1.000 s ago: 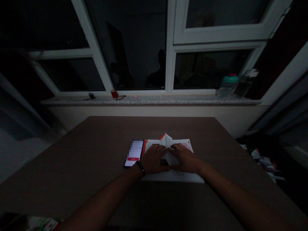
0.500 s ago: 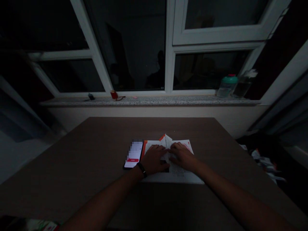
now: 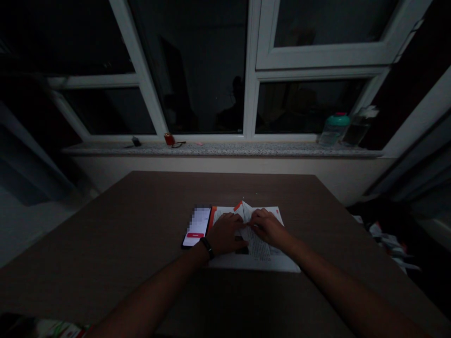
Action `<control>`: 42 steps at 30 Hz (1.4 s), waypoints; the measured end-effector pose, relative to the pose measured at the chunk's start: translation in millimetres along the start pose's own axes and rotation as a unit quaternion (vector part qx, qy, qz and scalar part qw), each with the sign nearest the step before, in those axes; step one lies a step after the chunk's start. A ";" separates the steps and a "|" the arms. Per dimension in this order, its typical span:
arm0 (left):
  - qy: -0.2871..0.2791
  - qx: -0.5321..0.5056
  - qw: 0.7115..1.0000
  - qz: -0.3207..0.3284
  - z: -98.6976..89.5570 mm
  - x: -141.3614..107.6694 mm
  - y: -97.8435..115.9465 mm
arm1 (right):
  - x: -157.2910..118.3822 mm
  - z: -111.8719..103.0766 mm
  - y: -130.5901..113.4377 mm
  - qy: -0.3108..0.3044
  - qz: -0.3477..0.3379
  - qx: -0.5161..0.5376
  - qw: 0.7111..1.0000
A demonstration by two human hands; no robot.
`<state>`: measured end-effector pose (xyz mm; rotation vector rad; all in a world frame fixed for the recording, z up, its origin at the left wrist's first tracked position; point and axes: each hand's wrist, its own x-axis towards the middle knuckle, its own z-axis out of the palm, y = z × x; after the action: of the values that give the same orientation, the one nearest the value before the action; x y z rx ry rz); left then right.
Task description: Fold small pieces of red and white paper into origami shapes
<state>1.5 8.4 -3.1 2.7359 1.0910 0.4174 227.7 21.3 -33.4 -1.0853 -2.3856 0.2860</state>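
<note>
A sheet of printed paper (image 3: 259, 248), folded to a point at its far end, lies on a white booklet with an orange left edge (image 3: 253, 264). My left hand (image 3: 225, 234), a dark band at its wrist, rests on the left side of the sheet with its fingers laid flat and the thumb apart. From the right, my right hand (image 3: 269, 227) has curled fingers pinching the paper near its middle fold. The fingertips of both hands almost meet there, and they hide part of the crease.
A lit phone (image 3: 199, 227) lies against the booklet's left side on the brown table (image 3: 148, 211). Beyond the table, the stone windowsill (image 3: 246, 149) carries a small red jar (image 3: 169, 138), a teal-lidded bottle (image 3: 334, 129) and a clear bottle (image 3: 359, 126).
My right hand's fingers have drawn together into a pinch on the paper. The sheet's pointed far end sits slightly lower and has shifted shape. The left hand stays nearly in place.
</note>
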 end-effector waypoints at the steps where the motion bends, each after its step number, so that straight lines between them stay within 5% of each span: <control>1: -0.005 -0.009 1.000 -0.002 0.3 1.0 -1.5 | -1.6 -1.6 -2.2 -0.012 -0.002 -0.002 1.000; 15: 0.021 -0.077 0.997 0.015 10.2 15.2 -26.3 | 5.8 1.2 7.5 0.011 -0.006 0.002 1.000; 30: -0.027 -0.054 0.998 -0.003 -3.1 2.6 -17.1 | -0.9 -8.0 -2.4 -0.018 0.011 0.002 1.000; 42: -0.013 -0.105 0.994 0.016 -2.7 1.2 -24.8 | -3.7 -13.3 -5.3 -0.039 0.003 0.031 0.999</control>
<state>-14.5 27.2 -6.6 2.5701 0.9419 0.4717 233.2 14.9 -21.4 -1.0729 -2.4256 0.4084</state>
